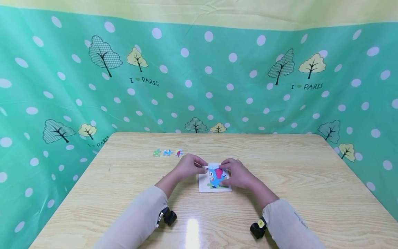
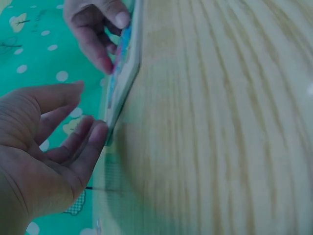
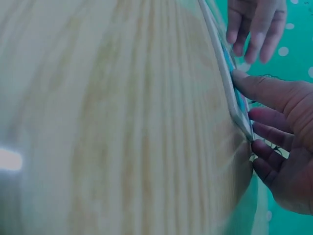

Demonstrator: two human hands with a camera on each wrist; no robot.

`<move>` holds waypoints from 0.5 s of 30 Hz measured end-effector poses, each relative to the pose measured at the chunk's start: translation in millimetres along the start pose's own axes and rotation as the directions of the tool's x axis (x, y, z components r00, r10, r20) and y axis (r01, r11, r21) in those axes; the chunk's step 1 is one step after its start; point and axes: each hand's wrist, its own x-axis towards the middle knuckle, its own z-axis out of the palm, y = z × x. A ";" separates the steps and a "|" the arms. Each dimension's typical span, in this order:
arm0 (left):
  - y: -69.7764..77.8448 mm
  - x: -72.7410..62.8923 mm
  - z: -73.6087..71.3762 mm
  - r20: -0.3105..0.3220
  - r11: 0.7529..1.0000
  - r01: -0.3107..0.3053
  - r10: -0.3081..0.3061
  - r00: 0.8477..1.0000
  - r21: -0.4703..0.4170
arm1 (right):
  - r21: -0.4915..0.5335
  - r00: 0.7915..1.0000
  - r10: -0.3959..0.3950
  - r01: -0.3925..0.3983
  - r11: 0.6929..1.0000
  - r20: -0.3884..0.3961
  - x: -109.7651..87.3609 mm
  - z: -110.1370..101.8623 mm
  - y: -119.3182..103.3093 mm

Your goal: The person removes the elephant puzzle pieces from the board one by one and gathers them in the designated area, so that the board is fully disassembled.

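Note:
A small white puzzle board (image 1: 203, 186) with rounded corners lies on the wooden table. Its inlay shows a blue cartoon elephant (image 1: 214, 176) with a pink ear, a bit of green below. At the board's upper left corner is my left hand (image 1: 190, 165), fingertips right at the rim, with a gap between thumb and fingers in the left wrist view. From the right, my right hand (image 1: 240, 173) spans the picture: its thumb (image 3: 261, 90) rests on the inlay, while the other fingers reach the board's edge. Part of the inlay's right side is hidden under this hand.
Three loose jigsaw pieces lie in a row behind my left hand: a green one (image 1: 157, 152), a blue and white one (image 1: 167, 152) and one with pink (image 1: 178, 152). A green dotted curtain (image 1: 199, 79) hangs beyond the table's back edge.

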 end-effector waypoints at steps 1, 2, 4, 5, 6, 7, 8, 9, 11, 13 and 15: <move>-0.3 0.8 1.0 -0.002 1.000 -0.001 0.001 1.000 0.018 | -0.005 1.000 -0.004 0.004 1.000 -0.004 0.2 0.2 -1.1; -0.5 1.7 2.0 -0.003 1.000 0.001 -0.001 1.000 0.030 | -0.008 1.000 -0.005 0.005 1.000 -0.009 0.6 0.6 -2.2; 0.0 2.7 3.7 -0.008 0.998 0.010 -0.009 1.000 0.061 | -0.019 1.000 -0.016 0.016 1.000 -0.026 1.6 1.8 -4.0; -0.1 3.3 4.5 -0.009 0.997 0.010 -0.009 1.000 0.077 | -0.023 0.999 -0.020 0.019 1.000 -0.038 2.2 2.5 -5.1; 0.3 3.8 5.2 -0.009 0.995 0.010 -0.009 1.000 0.095 | -0.028 0.998 -0.023 0.021 0.999 -0.051 2.7 3.2 -5.9; 0.4 4.4 5.8 -0.009 0.994 0.009 -0.009 1.000 0.113 | -0.028 0.998 -0.022 0.021 0.999 -0.062 3.0 3.7 -6.9; 1.1 4.5 6.3 -0.008 0.992 0.012 -0.011 1.000 0.129 | -0.029 0.997 -0.018 0.016 0.999 -0.070 3.6 4.3 -7.6; 1.9 4.4 6.5 -0.006 0.989 0.012 -0.012 1.000 0.145 | -0.032 0.997 -0.017 0.015 0.999 -0.078 3.9 4.8 -7.9; 2.6 4.4 7.1 -0.006 0.986 0.011 -0.010 1.000 0.163 | -0.027 0.996 -0.008 0.005 1.000 -0.086 4.3 5.4 -8.4; 3.3 4.1 7.2 -0.007 0.985 0.009 -0.008 1.000 0.172 | -0.031 0.997 -0.007 0.005 1.000 -0.081 3.8 5.4 -8.2; 3.4 3.6 7.3 -0.006 0.984 0.004 -0.003 1.000 0.176 | -0.035 0.997 -0.017 0.015 0.999 -0.074 3.0 4.9 -8.2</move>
